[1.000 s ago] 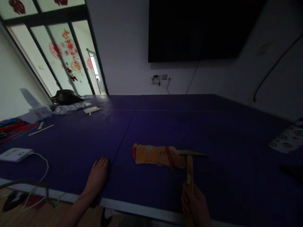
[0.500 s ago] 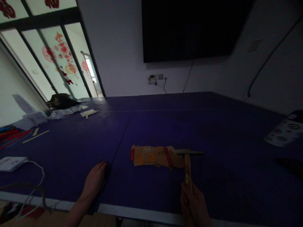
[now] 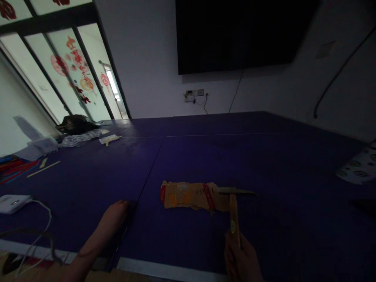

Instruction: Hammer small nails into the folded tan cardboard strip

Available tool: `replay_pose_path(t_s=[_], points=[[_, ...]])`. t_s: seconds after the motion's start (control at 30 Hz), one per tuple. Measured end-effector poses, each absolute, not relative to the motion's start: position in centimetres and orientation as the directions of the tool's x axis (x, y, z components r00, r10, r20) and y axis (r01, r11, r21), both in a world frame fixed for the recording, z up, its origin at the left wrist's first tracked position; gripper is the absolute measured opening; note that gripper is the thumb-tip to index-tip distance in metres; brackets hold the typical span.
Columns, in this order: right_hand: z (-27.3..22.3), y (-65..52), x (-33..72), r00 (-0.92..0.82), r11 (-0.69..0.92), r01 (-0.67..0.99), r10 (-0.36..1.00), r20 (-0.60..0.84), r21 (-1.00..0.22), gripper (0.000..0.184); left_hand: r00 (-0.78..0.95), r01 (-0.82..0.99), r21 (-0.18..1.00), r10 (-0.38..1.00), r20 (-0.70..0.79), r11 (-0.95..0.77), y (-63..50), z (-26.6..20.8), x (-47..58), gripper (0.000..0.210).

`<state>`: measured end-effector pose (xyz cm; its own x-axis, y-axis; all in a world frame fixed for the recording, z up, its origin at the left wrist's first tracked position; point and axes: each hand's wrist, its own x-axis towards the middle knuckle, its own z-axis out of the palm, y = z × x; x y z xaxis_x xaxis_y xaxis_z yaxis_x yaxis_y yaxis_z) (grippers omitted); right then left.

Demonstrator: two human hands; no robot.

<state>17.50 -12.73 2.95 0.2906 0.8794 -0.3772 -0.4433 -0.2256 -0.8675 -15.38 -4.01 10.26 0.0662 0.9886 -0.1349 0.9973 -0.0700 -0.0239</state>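
My right hand point(image 3: 242, 254) is wrapped round the wooden handle of a hammer point(image 3: 234, 215). Its long, thin head points left and right, and the left end overlaps the right end of a flat tan piece point(image 3: 188, 195) with red bands and orange patches, perhaps worn cardboard. That piece lies on the purple table point(image 3: 182, 156). To the left, my left hand point(image 3: 116, 213) rests low over the table beside a dark seam, its fingers curled under. Whatever those fingers hold, if anything, is hidden in the dim light.
A white box-like device point(image 3: 14, 203) with a white cable sits at the left. Behind it lie red and blue strips point(image 3: 17, 170), crumpled plastic point(image 3: 80, 138) and a black bag point(image 3: 76, 124). A patterned white roll-like object point(image 3: 358, 166) is at the right edge.
My left hand has shifted slightly left, and a thin dark tip above its fingers no longer shows. The hammer, still in my right hand, has hardly moved. The view has turned slightly.
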Motion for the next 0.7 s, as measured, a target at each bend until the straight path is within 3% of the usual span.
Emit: replay_pose_path(t_s=[0.1,0.23,0.33,0.7], points=[[2.3,-12.8,17.7,0.303,-0.226,-0.496,0.86,-0.411,-0.839,0.049,0.137,0.988,0.086,0.979,-0.152,-0.125,-3.4,10.7,-14.9,0.031],[1.9,-12.8,17.8,0.335,-0.19,-0.571,0.834,-0.438,-0.799,0.046,0.314,0.834,0.476,0.949,0.008,-0.28,-1.8,11.2,-12.4,0.027],[1.9,-12.9,17.6,0.349,-0.173,-0.603,0.82,-0.453,-0.778,0.048,0.398,0.632,0.67,0.905,0.151,-0.39,-0.1,11.0,-8.4,0.022],[1.6,-13.1,17.5,0.354,-0.193,-0.568,0.821,-0.449,-0.8,0.047,0.418,0.486,0.795,0.895,0.152,-0.362,4.1,6.2,2.3,0.01]])
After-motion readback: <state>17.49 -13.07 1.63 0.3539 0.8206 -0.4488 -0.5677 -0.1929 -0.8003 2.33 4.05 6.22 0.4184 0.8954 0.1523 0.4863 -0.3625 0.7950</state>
